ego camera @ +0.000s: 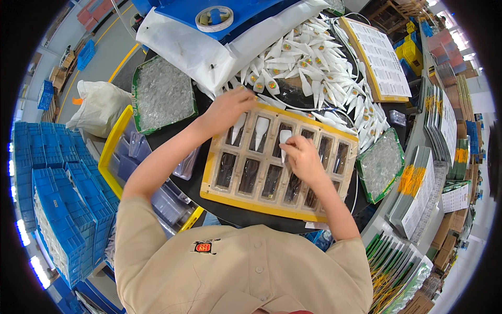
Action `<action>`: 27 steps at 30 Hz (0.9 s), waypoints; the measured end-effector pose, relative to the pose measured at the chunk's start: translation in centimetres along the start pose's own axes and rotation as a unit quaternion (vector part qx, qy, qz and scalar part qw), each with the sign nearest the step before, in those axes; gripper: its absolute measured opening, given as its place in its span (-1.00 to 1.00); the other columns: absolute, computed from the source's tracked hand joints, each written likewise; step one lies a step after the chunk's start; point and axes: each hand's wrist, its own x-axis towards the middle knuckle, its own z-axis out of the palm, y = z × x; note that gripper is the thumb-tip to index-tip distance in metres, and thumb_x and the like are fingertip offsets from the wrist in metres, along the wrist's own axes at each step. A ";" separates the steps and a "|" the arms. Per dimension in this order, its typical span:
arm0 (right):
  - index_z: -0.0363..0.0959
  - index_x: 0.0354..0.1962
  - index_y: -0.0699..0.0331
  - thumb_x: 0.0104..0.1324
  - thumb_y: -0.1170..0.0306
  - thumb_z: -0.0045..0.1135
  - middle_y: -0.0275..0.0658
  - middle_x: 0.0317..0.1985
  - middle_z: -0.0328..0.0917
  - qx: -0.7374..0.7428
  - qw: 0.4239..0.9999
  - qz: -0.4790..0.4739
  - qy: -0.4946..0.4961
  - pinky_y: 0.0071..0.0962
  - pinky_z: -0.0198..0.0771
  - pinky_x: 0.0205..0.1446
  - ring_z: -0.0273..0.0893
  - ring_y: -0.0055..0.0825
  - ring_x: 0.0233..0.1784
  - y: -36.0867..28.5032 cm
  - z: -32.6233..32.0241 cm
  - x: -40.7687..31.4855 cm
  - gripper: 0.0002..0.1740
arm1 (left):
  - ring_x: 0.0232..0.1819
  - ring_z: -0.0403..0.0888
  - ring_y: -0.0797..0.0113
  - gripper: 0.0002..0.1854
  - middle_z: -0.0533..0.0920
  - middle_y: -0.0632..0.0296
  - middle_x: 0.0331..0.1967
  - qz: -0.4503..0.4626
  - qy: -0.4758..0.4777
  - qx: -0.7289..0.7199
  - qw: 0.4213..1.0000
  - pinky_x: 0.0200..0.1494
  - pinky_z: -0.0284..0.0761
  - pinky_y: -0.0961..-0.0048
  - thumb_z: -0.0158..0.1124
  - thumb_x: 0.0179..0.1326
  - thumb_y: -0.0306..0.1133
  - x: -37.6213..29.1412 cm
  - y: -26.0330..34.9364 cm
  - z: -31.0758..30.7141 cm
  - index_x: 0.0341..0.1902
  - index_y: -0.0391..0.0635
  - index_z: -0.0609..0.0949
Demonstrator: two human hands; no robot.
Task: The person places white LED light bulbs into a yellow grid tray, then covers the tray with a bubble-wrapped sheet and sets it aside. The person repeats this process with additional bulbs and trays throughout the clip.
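Note:
A yellow-edged tray [257, 201] with two rows of rectangular compartments lies in front of me, most of them lined with clear plastic. White tapered bottles [261, 131] lie in two compartments at the upper left. Pinched in the fingers of my right hand [302, 155], another white tapered bottle [285, 136] is over the third compartment of the upper row. My left hand [235, 104] reaches past the tray's upper left edge to the heap of white tapered bottles [310, 59]; its fingertips are blurred, and whether they hold one I cannot tell.
Green-edged boxes of small clear pieces stand at left [166, 92] and right [380, 165]. Behind are white sheeting [188, 43] and a tape roll [214, 19]. A yellow-rimmed bin [108, 157] of clear plastic packs is at lower left, and a printed board [376, 59] at upper right.

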 end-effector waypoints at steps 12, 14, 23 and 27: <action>0.49 -0.22 0.33 0.12 0.52 0.16 -0.14 -0.32 0.54 0.036 0.982 0.073 0.168 -0.32 0.42 -0.27 0.49 -0.13 -0.36 9.0 2.3 10.2 -0.77 | -0.07 0.50 0.05 -0.74 0.52 0.06 -0.15 -0.094 0.019 0.003 0.995 -0.11 0.47 0.24 0.06 0.12 -0.55 4.7 -0.9 1.2 -0.08 -0.13 0.48; 0.51 -0.22 0.30 0.07 0.52 0.17 -0.19 -0.25 0.58 0.041 0.980 -0.116 0.157 -0.37 0.42 -0.25 0.50 -0.23 -0.40 4.8 0.9 6.5 -0.74 | -0.17 0.52 0.00 -0.70 0.53 0.01 -0.26 -0.134 0.006 -0.042 0.990 -0.18 0.47 0.19 0.13 0.07 -0.52 1.0 1.7 -1.2 -0.08 -0.14 0.41; 0.53 -0.21 0.25 0.00 0.48 0.12 -0.26 -0.07 0.53 0.008 0.975 -0.213 -0.063 -0.37 0.39 -0.08 0.47 -0.36 -0.15 -1.8 0.0 -3.6 -0.68 | -0.61 0.54 -0.04 -0.55 0.54 0.07 -0.68 -0.213 -0.234 -0.028 0.948 -0.54 0.41 0.14 0.32 0.07 -0.14 -10.5 9.9 -4.2 -0.11 -0.14 0.39; 0.46 -0.17 0.30 0.06 0.51 0.12 -0.06 -0.06 0.50 -0.063 0.989 -0.090 0.100 -0.22 0.42 -0.09 0.52 -0.13 -0.13 4.7 -0.2 2.4 -0.69 | -0.51 0.57 -0.01 -0.65 0.59 0.09 -0.58 -0.206 -0.152 -0.016 0.967 -0.43 0.47 0.18 0.23 0.14 -0.15 -6.4 7.4 -1.8 -0.09 -0.10 0.48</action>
